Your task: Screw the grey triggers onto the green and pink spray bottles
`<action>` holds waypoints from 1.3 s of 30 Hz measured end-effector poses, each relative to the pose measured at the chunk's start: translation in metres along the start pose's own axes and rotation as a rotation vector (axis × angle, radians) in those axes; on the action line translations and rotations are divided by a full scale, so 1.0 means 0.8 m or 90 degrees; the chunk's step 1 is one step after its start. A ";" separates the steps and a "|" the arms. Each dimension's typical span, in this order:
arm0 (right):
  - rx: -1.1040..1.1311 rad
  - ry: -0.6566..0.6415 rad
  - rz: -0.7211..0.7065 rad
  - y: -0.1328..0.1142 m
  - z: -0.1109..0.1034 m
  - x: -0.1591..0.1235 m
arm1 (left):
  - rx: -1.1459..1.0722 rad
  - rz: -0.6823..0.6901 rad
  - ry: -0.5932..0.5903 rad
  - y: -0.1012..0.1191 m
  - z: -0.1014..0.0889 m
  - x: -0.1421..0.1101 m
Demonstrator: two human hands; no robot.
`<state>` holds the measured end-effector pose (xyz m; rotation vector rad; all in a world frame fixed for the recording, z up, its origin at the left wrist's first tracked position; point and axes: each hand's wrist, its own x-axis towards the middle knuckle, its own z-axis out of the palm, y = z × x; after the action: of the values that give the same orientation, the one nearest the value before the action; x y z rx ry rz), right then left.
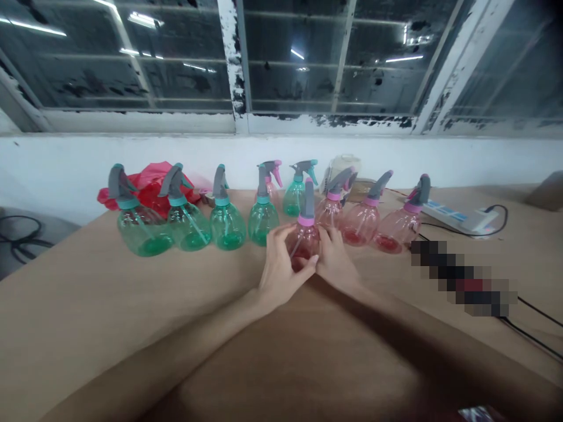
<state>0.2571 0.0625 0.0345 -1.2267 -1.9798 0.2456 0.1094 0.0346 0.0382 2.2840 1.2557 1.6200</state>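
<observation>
Both hands are wrapped around a clear pink spray bottle [303, 243] with a pink collar and grey trigger head, upright at the middle of the table. My left hand [281, 264] curves round its left side, thumb across the front. On its right side, the fingers of my right hand [336, 258] press against the bottle. Left of it stand several green spray bottles, the nearest one [263, 221] close to my left hand. To the right are more pink spray bottles, among them one [360, 223] just beyond my right hand.
Behind the row stand another green spray bottle [294, 196] and a pink one [272, 190]. A red plastic bag [153, 187] lies at back left. On the right are a white power strip [466, 220], cables and a pixelated dark object [461, 278]. A windowed wall borders the table [109, 316].
</observation>
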 end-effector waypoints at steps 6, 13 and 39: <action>-0.069 0.014 0.072 -0.001 0.019 0.037 | 0.030 0.027 0.052 -0.017 -0.005 -0.005; -0.110 0.057 0.071 0.002 0.038 0.058 | 0.003 0.030 -0.001 -0.019 -0.003 -0.013; -0.167 0.240 0.093 0.047 -0.019 0.087 | 0.018 0.045 -0.069 -0.018 0.002 -0.016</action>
<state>0.2770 0.1356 0.0607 -1.4645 -1.6317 -0.1704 0.1011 0.0364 0.0208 2.4225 1.1938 1.4863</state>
